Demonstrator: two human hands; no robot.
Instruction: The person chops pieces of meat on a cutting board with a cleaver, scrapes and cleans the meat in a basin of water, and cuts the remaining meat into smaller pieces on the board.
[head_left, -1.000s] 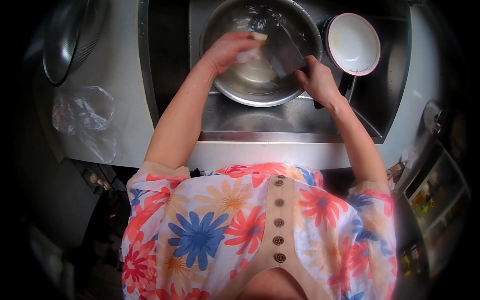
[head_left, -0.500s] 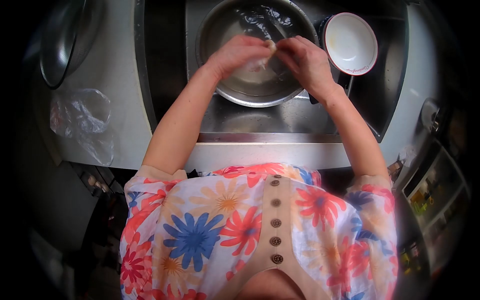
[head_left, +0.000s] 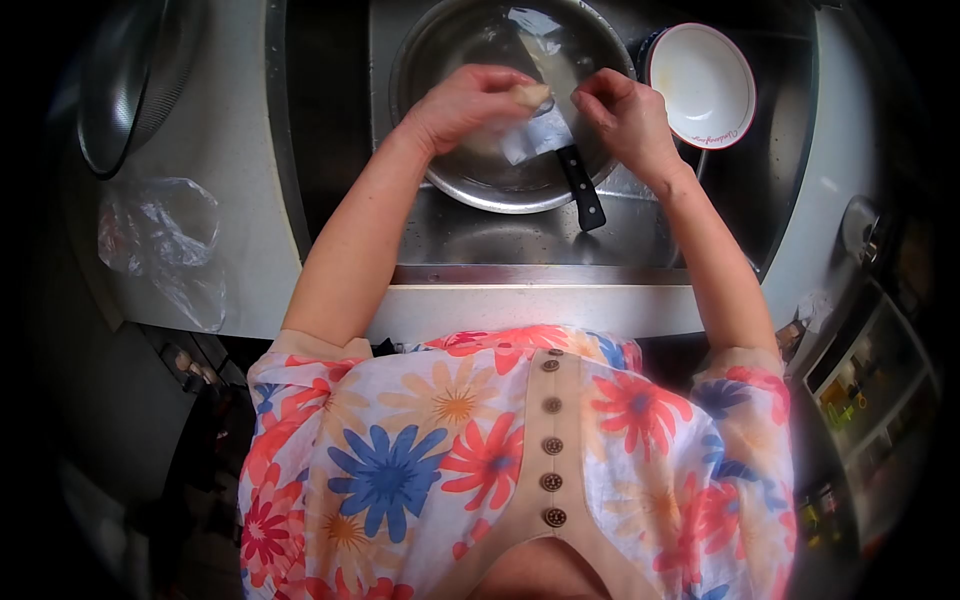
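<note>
My left hand is closed on a small pale, cream-coloured lump, held over the steel basin in the sink. What kind of food it is cannot be made out. Just to the right, with a gap between, my right hand has thumb and fingers pinched together; anything between them is too small to see. Below the hands a knife leans across the basin's near rim, its black handle outside and its bright blade inside. Water glints in the basin.
A white bowl with a red rim stands right of the basin, above a dark handle. On the left counter lie a crumpled clear plastic bag and a mesh strainer. The sink's front edge runs before me.
My right hand has drawn away from the lump, toward the right. The knife's black handle, mostly hidden before, now shows fully across the rim. My left hand keeps its hold.
</note>
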